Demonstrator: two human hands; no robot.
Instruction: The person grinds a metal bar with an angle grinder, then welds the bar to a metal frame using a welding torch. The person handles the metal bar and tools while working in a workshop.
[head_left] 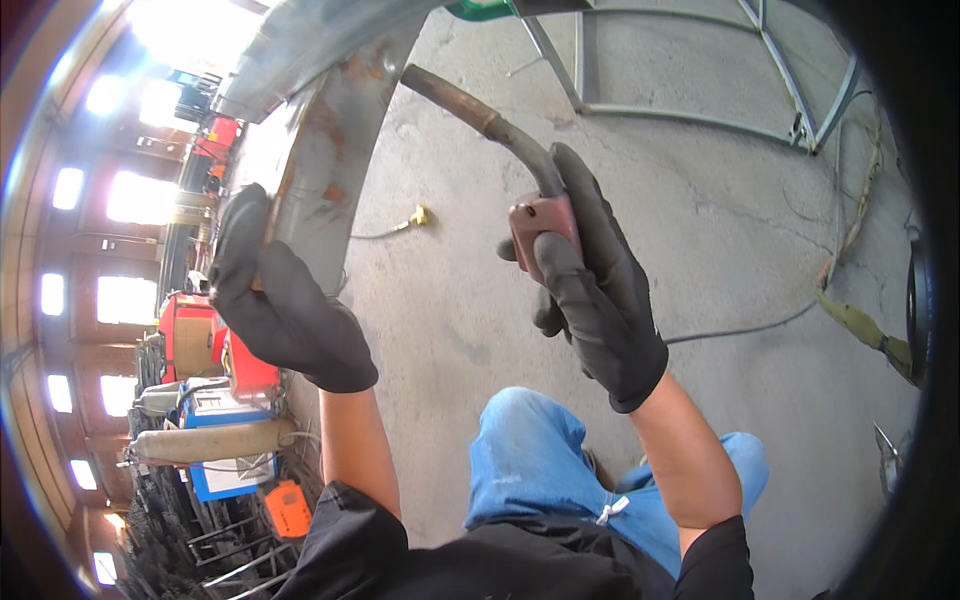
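Both my hands wear dark grey work gloves. My right hand [608,300] is closed around the red handle of a welding torch [522,150], thumb lying on the handle's side. The torch's bent neck and brownish nozzle point up and left, with the tip close to the edge of a grey steel beam [335,165] but seemingly apart from it. Rust-brown patches mark the beam's face. At the beam's near end, my left hand [290,310] grips its edge, fingers on the far side and thumb on the near one.
A thin cable with a brass-coloured clamp [418,216] lies on the concrete floor. A metal frame [690,112] stands at the far right, near a cable in a green sleeve [865,330]. Gas cylinders [215,440], red machines [190,335] and an orange box [288,508] line the left.
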